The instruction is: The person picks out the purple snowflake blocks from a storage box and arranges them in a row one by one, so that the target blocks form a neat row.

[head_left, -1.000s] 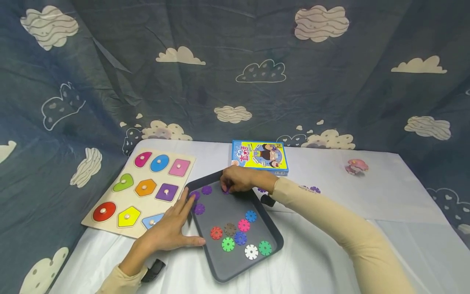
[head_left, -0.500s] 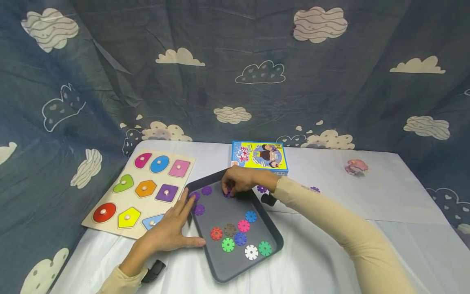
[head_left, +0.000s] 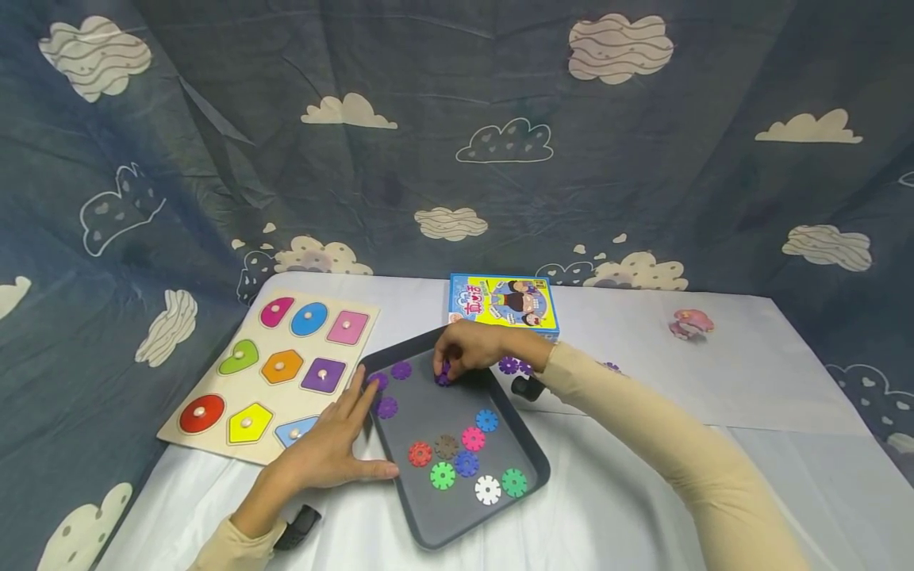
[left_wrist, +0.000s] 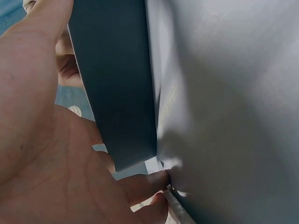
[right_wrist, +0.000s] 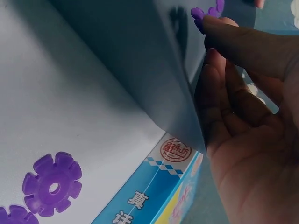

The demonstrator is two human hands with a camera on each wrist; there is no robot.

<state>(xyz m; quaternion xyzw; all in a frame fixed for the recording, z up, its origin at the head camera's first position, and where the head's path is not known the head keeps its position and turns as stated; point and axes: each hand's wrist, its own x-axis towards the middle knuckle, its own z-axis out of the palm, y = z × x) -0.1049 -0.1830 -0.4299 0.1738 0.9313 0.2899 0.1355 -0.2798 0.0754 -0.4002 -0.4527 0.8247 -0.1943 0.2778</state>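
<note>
My right hand [head_left: 474, 346] pinches a purple notched plastic disc [head_left: 443, 376] between thumb and fingertips, over the far end of the grey tray [head_left: 451, 519]. In the right wrist view that disc [right_wrist: 198, 17] shows at the fingertips, tilted up on edge. My left hand [head_left: 323, 444] lies along the tray's left side, fingers stretched and spread, fingertips on the far left rim and thumb at the near part. Beside its fingertips are several purple discs [head_left: 401, 370]. Discs in other colours, such as a white one [head_left: 489, 490] and a red one [head_left: 420, 454], lie toward the near end.
A wooden shape puzzle board [head_left: 286, 337] lies left of the tray, partly behind the left hand. Behind the tray is a blue and yellow card box [head_left: 503, 305]. More purple discs [right_wrist: 52, 184] lie on the white cloth to the right, near a pink toy [head_left: 691, 323].
The purple disc in my right hand has tipped from nearly flat to upright, and the hand has shifted slightly right. My left hand and the tray have stayed put.
</note>
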